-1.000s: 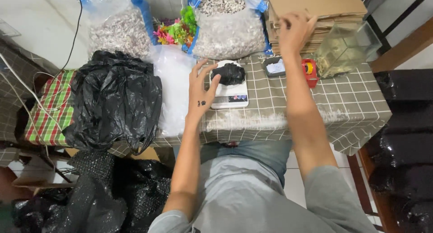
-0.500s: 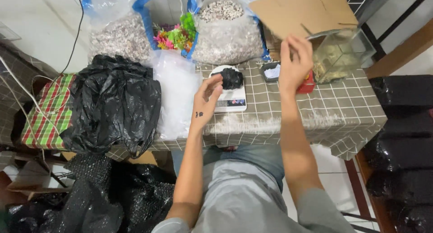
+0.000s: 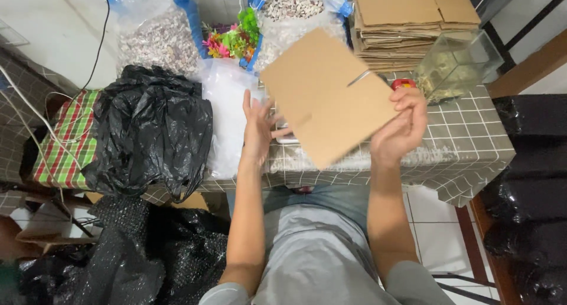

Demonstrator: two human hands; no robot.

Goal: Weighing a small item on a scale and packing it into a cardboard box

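Above the table (image 3: 466,145), at its near edge, a flat cardboard sheet (image 3: 328,98) was held tilted, one corner toward twelve o'clock. The right hand (image 3: 401,125) pinched its three-o'clock edge, fingers curled closed on the board, apparently to carry the weight; the left hand (image 3: 260,125), fingers spread wide, steadied the nine-o'clock edge. At one o'clock lay a stack of similar cardboard (image 3: 407,18), with a clear glass tank (image 3: 458,66) just beside it. A black plastic bag (image 3: 150,128) crowded nine o'clock; free room remained toward the body at six o'clock.
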